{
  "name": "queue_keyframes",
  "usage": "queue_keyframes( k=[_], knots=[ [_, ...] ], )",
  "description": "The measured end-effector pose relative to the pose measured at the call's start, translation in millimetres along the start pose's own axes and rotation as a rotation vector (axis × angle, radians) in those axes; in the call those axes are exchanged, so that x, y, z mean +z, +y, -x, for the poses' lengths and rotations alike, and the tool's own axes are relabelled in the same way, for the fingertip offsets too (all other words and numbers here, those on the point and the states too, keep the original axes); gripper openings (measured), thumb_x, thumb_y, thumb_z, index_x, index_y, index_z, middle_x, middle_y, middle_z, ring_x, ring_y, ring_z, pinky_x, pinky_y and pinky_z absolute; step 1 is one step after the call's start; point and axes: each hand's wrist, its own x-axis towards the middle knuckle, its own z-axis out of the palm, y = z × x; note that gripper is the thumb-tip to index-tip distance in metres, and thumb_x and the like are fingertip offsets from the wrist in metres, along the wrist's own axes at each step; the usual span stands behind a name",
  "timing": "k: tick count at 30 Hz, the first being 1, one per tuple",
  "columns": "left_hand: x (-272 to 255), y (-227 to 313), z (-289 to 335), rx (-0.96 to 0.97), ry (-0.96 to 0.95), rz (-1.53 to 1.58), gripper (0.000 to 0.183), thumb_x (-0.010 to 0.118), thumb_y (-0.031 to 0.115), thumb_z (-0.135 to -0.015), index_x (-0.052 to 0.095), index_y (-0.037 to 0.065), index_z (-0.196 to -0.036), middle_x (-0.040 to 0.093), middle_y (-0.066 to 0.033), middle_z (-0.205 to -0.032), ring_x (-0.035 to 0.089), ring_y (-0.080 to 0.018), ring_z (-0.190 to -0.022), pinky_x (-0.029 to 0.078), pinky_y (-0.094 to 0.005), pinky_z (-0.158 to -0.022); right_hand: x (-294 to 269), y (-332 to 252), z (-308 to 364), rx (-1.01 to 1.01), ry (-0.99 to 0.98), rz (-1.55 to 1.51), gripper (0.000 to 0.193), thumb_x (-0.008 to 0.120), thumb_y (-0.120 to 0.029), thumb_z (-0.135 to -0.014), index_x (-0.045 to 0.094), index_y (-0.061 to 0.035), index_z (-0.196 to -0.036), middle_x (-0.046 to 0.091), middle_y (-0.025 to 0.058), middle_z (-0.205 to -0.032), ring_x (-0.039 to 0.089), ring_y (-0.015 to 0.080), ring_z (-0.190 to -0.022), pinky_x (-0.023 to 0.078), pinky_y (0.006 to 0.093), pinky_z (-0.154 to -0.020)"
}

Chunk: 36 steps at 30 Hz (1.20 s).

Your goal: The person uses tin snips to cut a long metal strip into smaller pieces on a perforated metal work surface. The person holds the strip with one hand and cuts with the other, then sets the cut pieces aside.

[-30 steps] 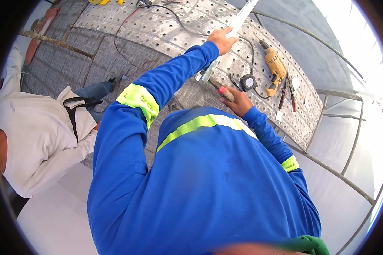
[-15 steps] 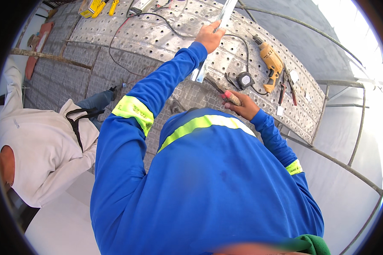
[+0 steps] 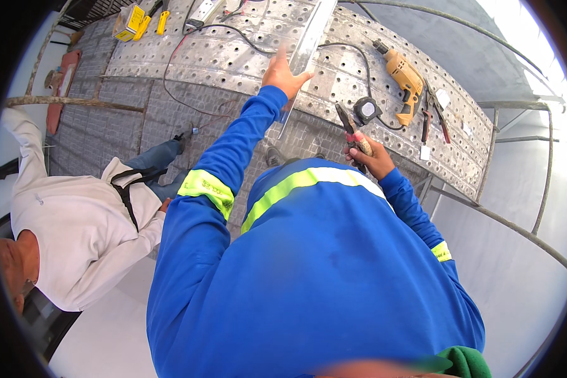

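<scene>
A long shiny metal profile [image 3: 309, 44] lies across the perforated metal planks [image 3: 334, 82], its near end jutting past their edge. My left hand [image 3: 283, 77] is beside it with fingers spread; thumb and profile overlap, and I cannot tell whether they touch. In my right hand [image 3: 377, 160], near the planks' front edge, is a pair of pliers [image 3: 344, 118] with red and tan grips, its dark jaws pointing up and away. Just beyond the pliers sits a black tape measure [image 3: 366, 111]. A yellow-orange power drill [image 3: 404, 79] lies farther right with its cord attached.
Right of the drill lie red-handled hand tools [image 3: 436, 113]. A black cord [image 3: 246, 39] snakes across the planks to a white power strip [image 3: 205, 11]. At far left are a yellow box [image 3: 130, 22] and yellow-handled tools [image 3: 162, 22]. Scaffold pipes [image 3: 523, 236] border the right; a person in white [image 3: 75, 220] stands left.
My left hand has let go of the metal profile and moved left and nearer, its fingers opening. The pliers in my right hand have swung to point more upward, with the handles apart.
</scene>
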Motion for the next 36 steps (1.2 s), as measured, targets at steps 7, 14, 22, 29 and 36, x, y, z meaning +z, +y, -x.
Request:
queue_keyframes(
  k=[7,14,22,29,36],
  knots=[
    [16.1,-44.3,-25.7,-0.059,-0.422,-0.036,0.097,0.09,0.045,-0.066,0.048,-0.005,-0.137,0.065,-0.0256,-0.121,0.063,-0.0331,-0.115,0.05,-0.0396,-0.1,0.3,20.8,9.6,0.091,-0.064,0.09,0.053,0.071,-0.024,-0.094,0.054,-0.0041,-0.139,0.067,0.0039,-0.103,0.062,0.0098,-0.088,0.051,0.0274,-0.079],
    [31.7,-36.3,-12.4,-0.189,-0.62,0.497,0.07,0.073,0.026,-0.091,0.033,0.0,-0.142,0.063,-0.0182,-0.117,0.07,-0.0235,-0.084,0.059,-0.0337,-0.07,15.7,14.9,22.3,0.084,-0.101,0.243,0.054,0.071,-0.026,-0.093,0.055,-0.0038,-0.139,0.07,0.0104,-0.113,0.063,0.0161,-0.1,0.05,0.0326,-0.09],
    [31.0,10.0,2.3,-0.163,-0.583,0.366,0.068,0.051,0.038,-0.102,0.018,0.018,-0.158,0.058,-0.0127,-0.119,0.066,-0.0181,-0.085,0.055,-0.039,-0.066,21.0,19.0,12.3,-0.012,-0.198,0.667,0.055,0.07,-0.033,-0.091,0.056,-0.0091,-0.138,0.069,0.0207,-0.118,0.067,0.0368,-0.108,0.051,0.0431,-0.094],
    [48.3,12.4,4.3,0.065,-0.483,-0.024,0.081,0.055,0.042,-0.097,0.014,0.011,-0.159,0.052,-0.0327,-0.13,0.059,-0.0442,-0.111,0.048,-0.0489,-0.096,38.4,11.7,4.2,-0.033,-0.159,0.748,0.056,0.072,-0.036,-0.089,0.057,-0.0136,-0.138,0.069,0.0207,-0.118,0.066,0.0399,-0.108,0.051,0.0447,-0.094],
    [45.8,31.2,6.5,0.069,-0.451,-0.222,0.085,0.062,0.049,-0.092,0.02,0.017,-0.158,0.05,-0.0336,-0.132,0.06,-0.0501,-0.114,0.049,-0.0519,-0.1,48.3,-7.3,1.4,-0.029,-0.143,0.751,0.055,0.071,-0.037,-0.09,0.057,-0.0124,-0.138,0.069,0.0219,-0.115,0.067,0.0402,-0.106,0.052,0.0449,-0.091]
  ],
)
